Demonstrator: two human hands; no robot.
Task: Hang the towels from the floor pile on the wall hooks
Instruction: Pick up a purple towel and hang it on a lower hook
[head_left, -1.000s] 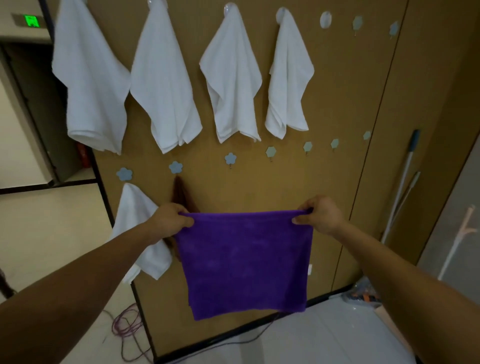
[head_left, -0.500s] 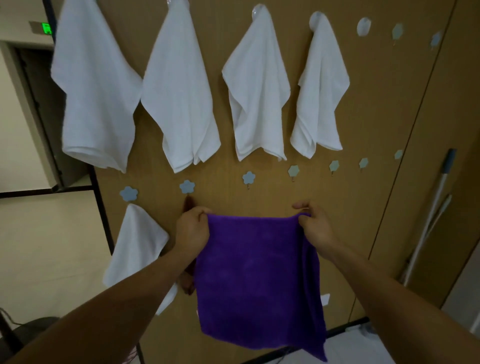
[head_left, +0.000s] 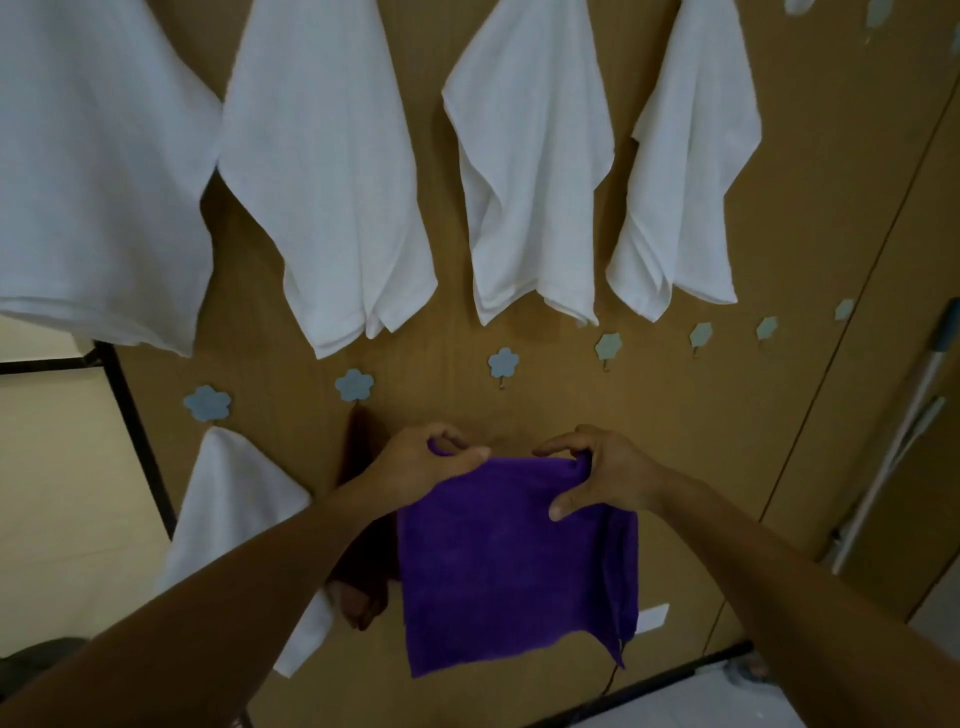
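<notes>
A purple towel (head_left: 511, 566) hangs in front of the brown wall, held by its top edge. My left hand (head_left: 421, 465) grips the towel's upper left corner. My right hand (head_left: 602, 475) pinches the upper right corner, with the index finger and thumb spread. Both hands sit just below a free blue flower-shaped hook (head_left: 503, 362). A dark brown towel (head_left: 363, 577) hangs from the flower hook (head_left: 354, 384) to the left, partly hidden behind my left arm and the purple towel.
Several white towels (head_left: 332, 176) hang from the upper row of hooks. A white towel (head_left: 234, 525) hangs from the lower-left flower hook (head_left: 207, 404). More free flower hooks (head_left: 609, 346) run to the right. A mop handle (head_left: 893, 441) leans at right.
My view has come closer to the wall. My hands have drawn together, so the purple towel's top edge is bunched and narrower. The towel sits nearer the lower row of hooks.
</notes>
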